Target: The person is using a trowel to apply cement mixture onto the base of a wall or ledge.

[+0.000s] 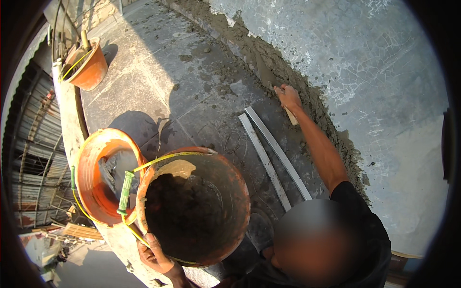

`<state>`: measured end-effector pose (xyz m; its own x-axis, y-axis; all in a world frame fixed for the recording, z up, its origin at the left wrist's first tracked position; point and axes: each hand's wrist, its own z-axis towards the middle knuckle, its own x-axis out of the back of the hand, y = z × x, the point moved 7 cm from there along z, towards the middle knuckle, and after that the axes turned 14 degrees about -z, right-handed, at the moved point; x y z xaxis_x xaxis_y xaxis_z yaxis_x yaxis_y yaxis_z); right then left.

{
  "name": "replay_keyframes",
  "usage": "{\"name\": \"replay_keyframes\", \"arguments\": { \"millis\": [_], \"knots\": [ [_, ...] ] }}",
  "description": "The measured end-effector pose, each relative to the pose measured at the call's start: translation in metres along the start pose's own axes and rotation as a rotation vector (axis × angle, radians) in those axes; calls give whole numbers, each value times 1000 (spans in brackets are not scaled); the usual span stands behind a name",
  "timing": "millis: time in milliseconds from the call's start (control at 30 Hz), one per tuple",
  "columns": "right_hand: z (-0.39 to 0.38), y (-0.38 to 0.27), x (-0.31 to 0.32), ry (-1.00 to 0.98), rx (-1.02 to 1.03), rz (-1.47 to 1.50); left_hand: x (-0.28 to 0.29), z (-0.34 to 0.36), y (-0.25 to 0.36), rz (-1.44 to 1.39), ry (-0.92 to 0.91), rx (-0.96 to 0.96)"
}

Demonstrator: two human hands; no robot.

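Observation:
My right hand point(288, 97), its arm stretched forward, is closed around the wooden handle of a trowel point(263, 72). The trowel's blade lies against a rough strip of wet mortar point(307, 101) running along the foot of the grey wall. Lower left, my left hand point(156, 257) grips the rim of a large mortar-stained bucket point(242, 192), thumb on the edge. Dark mortar point(182, 206) sits inside this bucket. Its yellow handle with a green grip point(126, 192) hangs over the side towards a second, orange bucket point(86, 163) that holds something greyish.
Two long metal bars point(278, 151) lie side by side on the grey floor, right of the large bucket. Another orange bucket point(93, 72) with a wooden-handled tool stands far left. A pale ledge point(72, 108) bounds the floor's left side, with corrugated roofing point(41, 168) beyond. Mortar crumbs litter the floor.

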<state>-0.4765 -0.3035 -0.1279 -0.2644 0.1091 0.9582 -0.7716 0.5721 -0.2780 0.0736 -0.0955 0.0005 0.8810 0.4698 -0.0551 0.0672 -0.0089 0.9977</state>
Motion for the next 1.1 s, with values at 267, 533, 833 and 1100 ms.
{"name": "replay_keyframes", "arguments": {
  "millis": [267,533,833,1100],
  "knots": [
    [-49,4,60,159,116,-237,-3,0,-3,16,-22,-28],
    [-160,-46,67,-25,477,-238,-1,-1,0,30,-28,-28],
    [-73,16,79,-288,108,445,-3,-2,1,-32,-9,-1],
    [-215,-56,144,-98,508,-78,-7,10,-6,-74,-23,18]
  ]
}}
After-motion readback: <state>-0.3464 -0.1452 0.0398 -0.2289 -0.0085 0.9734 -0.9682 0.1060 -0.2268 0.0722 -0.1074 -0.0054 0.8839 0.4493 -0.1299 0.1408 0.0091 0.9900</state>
